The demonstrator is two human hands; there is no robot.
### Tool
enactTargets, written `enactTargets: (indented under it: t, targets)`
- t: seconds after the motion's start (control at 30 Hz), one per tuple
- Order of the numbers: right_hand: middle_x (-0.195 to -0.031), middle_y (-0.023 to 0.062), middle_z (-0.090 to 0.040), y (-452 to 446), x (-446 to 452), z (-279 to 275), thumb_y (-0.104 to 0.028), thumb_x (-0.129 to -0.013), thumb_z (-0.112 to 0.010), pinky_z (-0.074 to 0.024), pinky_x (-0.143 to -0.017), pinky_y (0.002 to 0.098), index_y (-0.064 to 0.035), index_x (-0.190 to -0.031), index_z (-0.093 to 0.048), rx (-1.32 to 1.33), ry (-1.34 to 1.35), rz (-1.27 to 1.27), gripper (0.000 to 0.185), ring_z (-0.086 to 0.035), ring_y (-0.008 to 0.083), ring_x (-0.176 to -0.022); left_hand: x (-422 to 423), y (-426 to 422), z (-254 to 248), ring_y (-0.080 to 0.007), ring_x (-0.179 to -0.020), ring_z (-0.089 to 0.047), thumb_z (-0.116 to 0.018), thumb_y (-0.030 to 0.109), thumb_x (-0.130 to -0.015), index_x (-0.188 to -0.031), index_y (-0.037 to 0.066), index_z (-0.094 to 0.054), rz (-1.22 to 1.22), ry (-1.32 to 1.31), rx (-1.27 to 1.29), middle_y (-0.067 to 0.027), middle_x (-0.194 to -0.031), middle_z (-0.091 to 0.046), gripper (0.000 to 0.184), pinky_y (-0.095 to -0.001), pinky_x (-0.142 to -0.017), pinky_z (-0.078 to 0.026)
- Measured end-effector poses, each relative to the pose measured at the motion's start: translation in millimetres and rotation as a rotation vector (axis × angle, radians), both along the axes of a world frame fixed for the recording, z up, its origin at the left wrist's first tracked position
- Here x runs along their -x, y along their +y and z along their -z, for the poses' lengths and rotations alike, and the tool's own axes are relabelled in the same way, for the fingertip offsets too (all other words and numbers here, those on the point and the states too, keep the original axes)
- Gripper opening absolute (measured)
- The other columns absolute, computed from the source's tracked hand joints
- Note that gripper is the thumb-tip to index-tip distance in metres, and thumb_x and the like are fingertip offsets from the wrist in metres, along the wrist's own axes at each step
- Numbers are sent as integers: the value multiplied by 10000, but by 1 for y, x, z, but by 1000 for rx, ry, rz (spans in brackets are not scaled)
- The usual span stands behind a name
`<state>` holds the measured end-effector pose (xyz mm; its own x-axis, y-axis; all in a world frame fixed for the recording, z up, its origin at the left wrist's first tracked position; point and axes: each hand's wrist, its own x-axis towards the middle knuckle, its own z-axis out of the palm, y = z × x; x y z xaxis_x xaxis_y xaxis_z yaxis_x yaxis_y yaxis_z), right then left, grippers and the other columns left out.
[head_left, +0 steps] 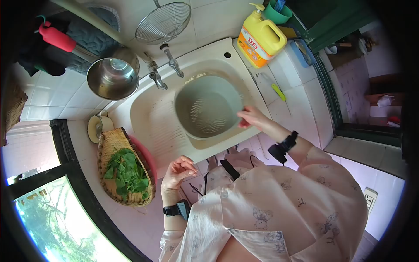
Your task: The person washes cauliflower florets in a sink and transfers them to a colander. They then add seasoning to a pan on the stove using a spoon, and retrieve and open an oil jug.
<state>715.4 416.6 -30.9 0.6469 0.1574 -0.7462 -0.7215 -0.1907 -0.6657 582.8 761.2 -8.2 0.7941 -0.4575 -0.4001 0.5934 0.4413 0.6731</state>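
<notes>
A grey-green basin (208,107) sits in the pale sink (148,118), under the two taps. My right hand (253,117) is at the basin's right rim, with its fingers curled onto the edge. My left hand (178,171) hovers before the sink's front edge, its fingers loosely bent and apart, with nothing in it. To its left, a woven basket (114,134) of green leaves (125,170) rests partly over a pink-red basin (146,155).
A yellow detergent jug (260,39), a green cup (278,13) and a lime-green peeler-like tool (278,92) are at the right. A steel pot (112,78) and wire strainer (163,24) hang by the wall. An enamel mug (97,127) stands left.
</notes>
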Motion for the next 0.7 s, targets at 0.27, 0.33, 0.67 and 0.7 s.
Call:
enactTargets:
  t: [0.27,0.33,0.67,0.7]
  targets:
    - [-672,83,-618,-170,88,-23,-118,-871,-514,-461,-403,247,34,-996,-571,275,-153,117,205,-598,136,-471,-81,-20,82,-149,-909,-634,-587,136,-930,-1119,26,-576,-357,278,48,-78,-1081,-650,219,-274,-816,-514]
    - [-653,58,-589,-178,92,-17,-168,-870,-551,-447,-399,245,30,-980,-580,291,-138,185,229,-575,143,-459,-106,-22,104,-170,-950,-636,-552,161,-952,-1154,34,-554,-505,401,140,-90,-1085,-652,239,-291,-844,-524]
    - [-797,149,-665,-91,25,-122,-253,-863,-660,-512,-595,333,17,-1240,-515,1046,-742,-451,485,-660,215,-642,-191,-24,134,-240,-1131,-566,-476,87,-973,-1312,41,-447,-736,349,485,-141,-1261,-553,343,-356,-985,-487]
    - [-810,126,-669,-54,1,-135,-219,-861,-671,-511,-591,316,8,-1257,-509,810,-748,-422,484,-657,194,-649,-195,-25,137,-241,-1151,-551,-475,65,-968,-1340,53,-422,-748,291,528,-146,-1289,-529,376,-360,-999,-478]
